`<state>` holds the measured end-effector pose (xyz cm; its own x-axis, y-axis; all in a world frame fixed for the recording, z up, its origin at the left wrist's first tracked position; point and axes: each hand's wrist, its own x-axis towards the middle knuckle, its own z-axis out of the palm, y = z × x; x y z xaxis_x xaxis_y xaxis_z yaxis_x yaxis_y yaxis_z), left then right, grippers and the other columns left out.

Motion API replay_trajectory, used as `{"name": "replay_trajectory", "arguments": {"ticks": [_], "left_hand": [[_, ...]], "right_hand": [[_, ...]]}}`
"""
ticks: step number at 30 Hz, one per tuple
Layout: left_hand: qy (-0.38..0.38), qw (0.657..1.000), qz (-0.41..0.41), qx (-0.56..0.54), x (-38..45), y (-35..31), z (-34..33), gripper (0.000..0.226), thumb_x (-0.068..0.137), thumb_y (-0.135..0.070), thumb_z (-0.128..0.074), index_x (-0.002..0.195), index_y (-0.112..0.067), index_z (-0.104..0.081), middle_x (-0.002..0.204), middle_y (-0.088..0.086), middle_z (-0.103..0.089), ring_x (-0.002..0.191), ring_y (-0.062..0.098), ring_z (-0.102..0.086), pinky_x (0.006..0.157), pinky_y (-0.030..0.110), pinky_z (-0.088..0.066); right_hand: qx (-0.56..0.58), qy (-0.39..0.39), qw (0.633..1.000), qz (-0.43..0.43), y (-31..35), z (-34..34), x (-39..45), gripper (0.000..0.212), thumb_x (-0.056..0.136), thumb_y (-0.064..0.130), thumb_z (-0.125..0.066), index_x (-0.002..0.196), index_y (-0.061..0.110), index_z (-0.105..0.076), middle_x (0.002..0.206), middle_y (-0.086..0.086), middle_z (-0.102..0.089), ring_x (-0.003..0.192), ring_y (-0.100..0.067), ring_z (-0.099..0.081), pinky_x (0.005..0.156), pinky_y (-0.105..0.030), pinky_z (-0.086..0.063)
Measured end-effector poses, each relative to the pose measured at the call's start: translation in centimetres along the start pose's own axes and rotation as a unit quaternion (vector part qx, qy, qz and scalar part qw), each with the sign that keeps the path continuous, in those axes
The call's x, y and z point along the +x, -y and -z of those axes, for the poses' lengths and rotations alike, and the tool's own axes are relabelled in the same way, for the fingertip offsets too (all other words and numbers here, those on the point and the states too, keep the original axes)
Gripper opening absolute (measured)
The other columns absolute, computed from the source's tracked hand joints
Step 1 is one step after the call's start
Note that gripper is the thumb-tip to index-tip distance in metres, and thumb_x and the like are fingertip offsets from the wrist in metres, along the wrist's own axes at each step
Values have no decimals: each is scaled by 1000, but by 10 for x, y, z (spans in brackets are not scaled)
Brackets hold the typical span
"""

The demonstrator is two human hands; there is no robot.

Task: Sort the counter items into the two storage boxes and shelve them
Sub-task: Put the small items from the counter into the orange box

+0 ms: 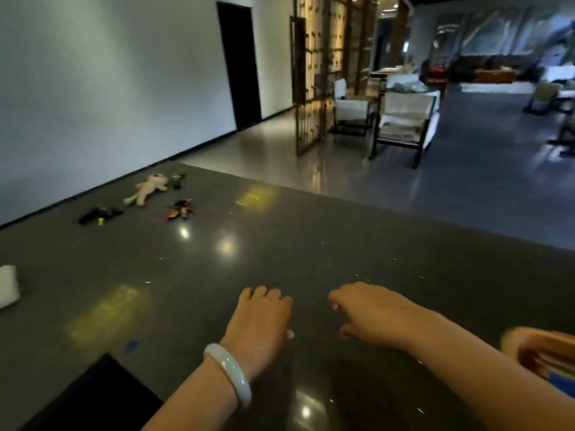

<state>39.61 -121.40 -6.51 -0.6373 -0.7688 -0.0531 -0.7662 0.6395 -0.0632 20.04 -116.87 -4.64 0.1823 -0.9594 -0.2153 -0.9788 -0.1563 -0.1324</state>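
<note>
My left hand (261,318), with a pale bangle on the wrist, and my right hand (370,309) hover side by side over the near part of the dark glossy counter (311,244). Both hold nothing; their fingers hang loosely curled. Far off at the counter's back left lie a cream plush toy (147,188), a small dark and green item (178,178), a black, red and orange bundle (180,209) and a black item with a yellow spot (99,214). At the right edge is a blurred orange-rimmed storage box (547,353).
A white object (8,286) sits at the counter's left edge. A black shape (102,396) fills the bottom left corner. Beyond the counter are a grey floor, a wooden lattice screen (311,88) and white-cushioned chairs (404,119).
</note>
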Motion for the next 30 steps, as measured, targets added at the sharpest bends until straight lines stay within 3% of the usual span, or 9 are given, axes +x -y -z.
{"name": "replay_trajectory", "arguments": {"ticks": [7, 17, 22, 26, 30], "left_hand": [[28, 995, 100, -8, 5, 139, -28, 49, 91, -39, -57, 133, -16, -44, 136, 6, -46, 127, 27, -40, 107, 41, -28], [45, 980, 191, -20, 27, 366, -63, 47, 90, -43, -57, 127, -15, -48, 132, 7, -47, 123, 30, -42, 102, 43, -32], [42, 970, 232, -50, 57, 452, -94, 59, 91, -53, -52, 136, -18, -41, 138, 7, -40, 128, 29, -39, 104, 43, -33], [84, 949, 284, -110, 84, 500, -124, 82, 90, -63, -44, 153, -19, -13, 159, 11, -12, 146, 37, -10, 115, 54, -18], [120, 933, 304, -152, 106, 529, -151, 87, 89, -72, -30, 154, -28, 8, 161, 6, 17, 146, 35, 17, 117, 58, -1]], "right_hand": [[3, 27, 999, 28, 90, 3, 146, 49, 84, 34, -67, 127, 20, -47, 125, -3, -52, 114, -24, -53, 93, -41, -47], [17, 49, 998, 29, 209, 10, 350, 52, 87, 33, -62, 132, 17, -43, 133, -7, -47, 123, -27, -47, 95, -38, -42], [47, 58, 997, 13, 237, 12, 423, 58, 90, 32, -61, 140, 19, -35, 139, -5, -40, 126, -25, -42, 98, -36, -41], [63, 53, 997, 1, 246, 6, 468, 66, 91, 35, -59, 147, 19, -27, 148, -4, -29, 135, -25, -32, 105, -39, -37], [83, 40, 996, -14, 242, 2, 514, 75, 91, 40, -59, 151, 23, -18, 157, -1, -14, 143, -26, -17, 113, -42, -27]]}}
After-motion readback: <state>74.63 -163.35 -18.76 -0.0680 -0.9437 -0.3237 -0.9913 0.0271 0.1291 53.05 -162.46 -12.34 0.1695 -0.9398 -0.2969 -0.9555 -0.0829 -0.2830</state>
